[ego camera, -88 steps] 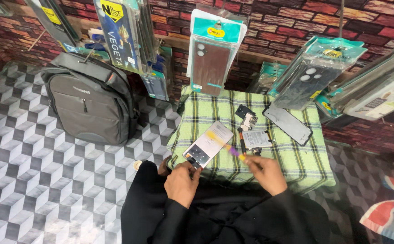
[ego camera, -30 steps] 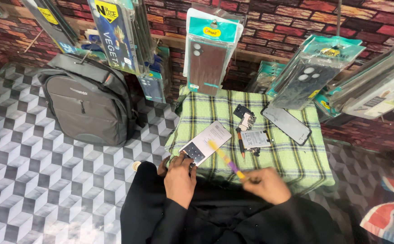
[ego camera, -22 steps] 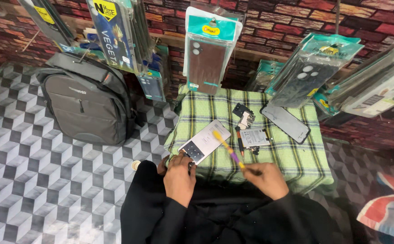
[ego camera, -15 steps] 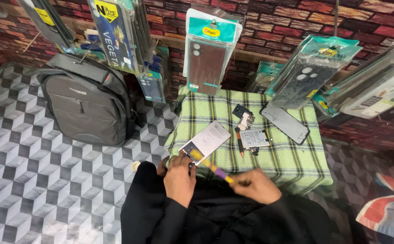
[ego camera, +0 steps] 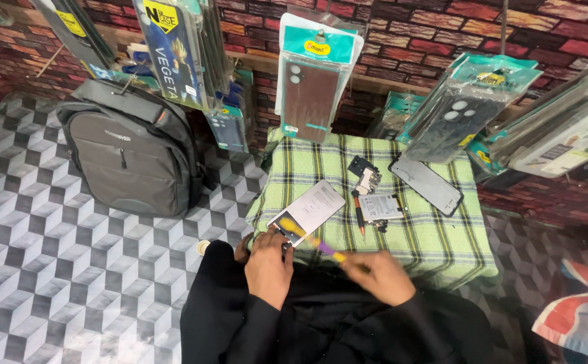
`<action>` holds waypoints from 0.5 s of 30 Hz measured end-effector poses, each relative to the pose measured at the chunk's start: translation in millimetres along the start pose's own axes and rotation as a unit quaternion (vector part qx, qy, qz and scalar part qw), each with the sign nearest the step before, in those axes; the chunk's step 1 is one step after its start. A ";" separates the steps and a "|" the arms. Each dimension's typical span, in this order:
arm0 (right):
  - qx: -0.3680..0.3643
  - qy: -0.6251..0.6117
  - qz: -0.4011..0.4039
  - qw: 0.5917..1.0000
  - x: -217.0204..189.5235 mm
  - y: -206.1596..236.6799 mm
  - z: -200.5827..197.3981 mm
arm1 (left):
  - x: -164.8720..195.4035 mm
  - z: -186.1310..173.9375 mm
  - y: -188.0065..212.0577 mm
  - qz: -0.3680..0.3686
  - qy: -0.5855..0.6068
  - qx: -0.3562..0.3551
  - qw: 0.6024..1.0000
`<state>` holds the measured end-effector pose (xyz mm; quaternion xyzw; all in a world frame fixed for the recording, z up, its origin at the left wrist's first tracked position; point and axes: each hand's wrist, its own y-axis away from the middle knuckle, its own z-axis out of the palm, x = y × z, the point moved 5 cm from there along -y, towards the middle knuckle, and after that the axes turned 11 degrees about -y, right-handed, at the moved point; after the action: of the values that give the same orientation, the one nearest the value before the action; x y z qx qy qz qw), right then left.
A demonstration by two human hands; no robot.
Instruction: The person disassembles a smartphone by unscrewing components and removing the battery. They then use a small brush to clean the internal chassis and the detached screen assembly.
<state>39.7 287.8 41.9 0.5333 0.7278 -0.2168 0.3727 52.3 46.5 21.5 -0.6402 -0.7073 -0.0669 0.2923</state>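
An opened phone (ego camera: 307, 211) with its back off lies on a green checked cloth (ego camera: 435, 236). My left hand (ego camera: 269, 266) grips its near end. My right hand (ego camera: 378, 273) holds a yellow and purple tool (ego camera: 314, 240), whose tip rests on the phone's lower end next to my left fingers. Both arms are in black sleeves.
On the cloth lie a dark phone back panel (ego camera: 426, 184), a flat battery part (ego camera: 380, 207), small boards (ego camera: 364, 176) and a red-tipped screwdriver (ego camera: 360, 217). Packaged phone cases (ego camera: 313, 77) hang above. A grey backpack (ego camera: 135, 152) stands on the patterned tile floor at left.
My right hand pulled the tool back toward me, then swung its tip left to the phone's lower end. My left hand stayed on the phone.
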 end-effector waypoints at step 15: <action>0.138 0.095 0.059 0.984 9.5 -2.2 -12.0 | 4.7 -4.7 -1.3 -0.007 -0.001 -0.008 1.000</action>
<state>32.5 301.4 41.9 0.6403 0.6899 -0.2410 0.2364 52.6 48.1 28.0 -0.6378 -0.7112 -0.0740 0.2863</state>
